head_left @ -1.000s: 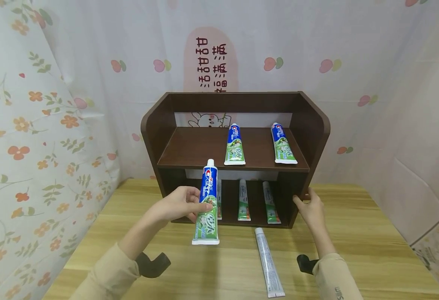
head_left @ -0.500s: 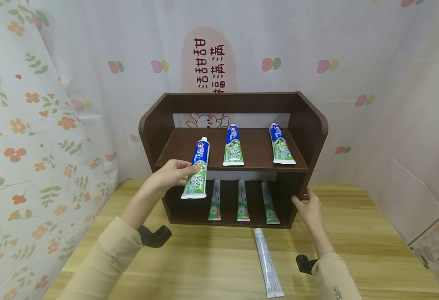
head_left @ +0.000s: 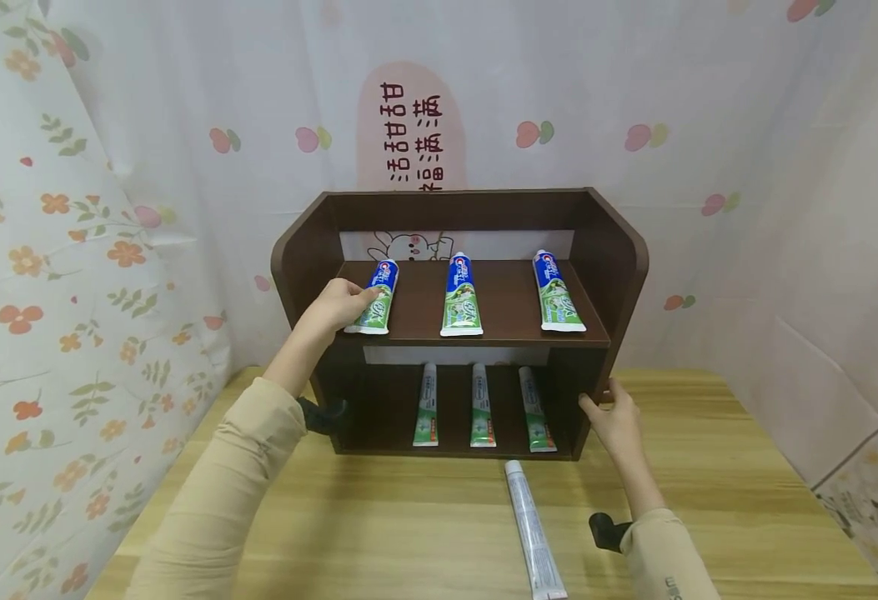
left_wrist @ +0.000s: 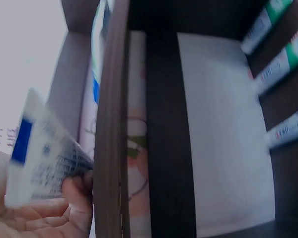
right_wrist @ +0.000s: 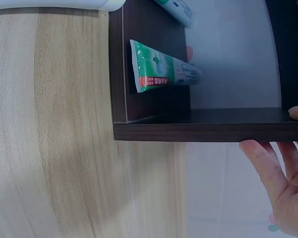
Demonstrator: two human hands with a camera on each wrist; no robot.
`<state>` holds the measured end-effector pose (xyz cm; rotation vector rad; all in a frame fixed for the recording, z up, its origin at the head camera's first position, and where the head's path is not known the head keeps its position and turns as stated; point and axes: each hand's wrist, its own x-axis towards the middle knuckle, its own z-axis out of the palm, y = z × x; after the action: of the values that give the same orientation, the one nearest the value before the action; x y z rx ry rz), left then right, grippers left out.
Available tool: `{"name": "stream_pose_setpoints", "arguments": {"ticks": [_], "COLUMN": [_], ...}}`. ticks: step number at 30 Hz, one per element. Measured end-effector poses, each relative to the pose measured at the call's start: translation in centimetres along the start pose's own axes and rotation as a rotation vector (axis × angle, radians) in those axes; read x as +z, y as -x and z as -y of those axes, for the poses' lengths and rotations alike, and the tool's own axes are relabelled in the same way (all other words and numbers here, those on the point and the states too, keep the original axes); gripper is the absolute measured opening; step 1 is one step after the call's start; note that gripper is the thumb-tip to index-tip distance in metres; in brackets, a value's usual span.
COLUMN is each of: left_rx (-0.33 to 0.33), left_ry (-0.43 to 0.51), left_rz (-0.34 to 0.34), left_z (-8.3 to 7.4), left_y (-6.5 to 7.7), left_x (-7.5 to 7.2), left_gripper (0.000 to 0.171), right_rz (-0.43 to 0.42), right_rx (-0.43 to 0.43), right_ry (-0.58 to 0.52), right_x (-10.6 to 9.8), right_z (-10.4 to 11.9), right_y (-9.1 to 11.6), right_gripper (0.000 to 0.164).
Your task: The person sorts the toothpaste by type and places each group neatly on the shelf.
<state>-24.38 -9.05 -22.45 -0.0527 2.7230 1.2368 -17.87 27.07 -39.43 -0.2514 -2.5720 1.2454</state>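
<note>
My left hand pinches a blue-and-green toothpaste tube at the left end of the brown rack's upper shelf. From the left wrist view, the tube's printed back shows, tilted beside the shelf edge, fingers underneath. Two matching tubes lie on that same shelf, one mid-shelf and one to the right. My right hand grips the front edge of the rack's right side panel, thumb on the inner face and fingers outside.
Three grey-and-green toothpaste tubes lie on the lower shelf. A silvery tube lies on the wooden table before the rack. A patterned curtain hangs behind, and another flowered cloth hangs at left.
My left hand has carried its toothpaste tube from in front of the rack up and leftward to the upper shelf. The right hand has kept its grip on the side panel.
</note>
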Motion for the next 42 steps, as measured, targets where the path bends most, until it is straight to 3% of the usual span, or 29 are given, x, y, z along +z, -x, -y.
{"name": "stream_pose_setpoints", "arguments": {"ticks": [8, 11, 15, 19, 23, 28, 34, 42], "left_rx": [0.013, 0.06, 0.18, 0.322, 0.439, 0.479, 0.401, 0.392], "left_ry": [-0.212, -0.243, -0.294, -0.331, -0.306, -0.262, -0.188, -0.168], "left_rz": [-0.119, -0.199, -0.332, -0.381, -0.296, -0.077, 0.121, 0.167], "left_z": [0.2, 0.2, -0.2, -0.6, 0.0, 2.5, 5.1, 6.3], "left_y": [-1.6, -1.6, 0.1, 3.8, 7.7, 10.6, 11.0, 10.2], "left_x": [0.0, 0.4, 1.3, 3.3, 6.7, 12.4, 18.5, 22.2], "left_gripper": [0.047, 0.047, 0.047, 0.043, 0.034, 0.029, 0.033, 0.034], "right_rz": [0.007, -0.004, -0.007, 0.001, -0.017, 0.015, 0.006, 0.013], "right_rx": [-0.004, -0.012, -0.009, 0.0, -0.001, -0.005, 0.001, 0.022], "right_ry": [-0.023, -0.024, -0.008, 0.008, 0.011, -0.004, 0.0, 0.008], "right_x": [-0.1, -0.3, -0.5, -0.5, -0.5, -0.2, 0.1, 0.1], "right_z": [0.1, 0.1, 0.0, -0.1, 0.0, 0.2, 0.2, 0.3], "right_y": [0.2, 0.1, 0.1, -0.1, -0.3, -0.3, -0.2, -0.2], "right_gripper": [0.03, 0.029, 0.03, 0.033, 0.032, 0.032, 0.029, 0.031]}}
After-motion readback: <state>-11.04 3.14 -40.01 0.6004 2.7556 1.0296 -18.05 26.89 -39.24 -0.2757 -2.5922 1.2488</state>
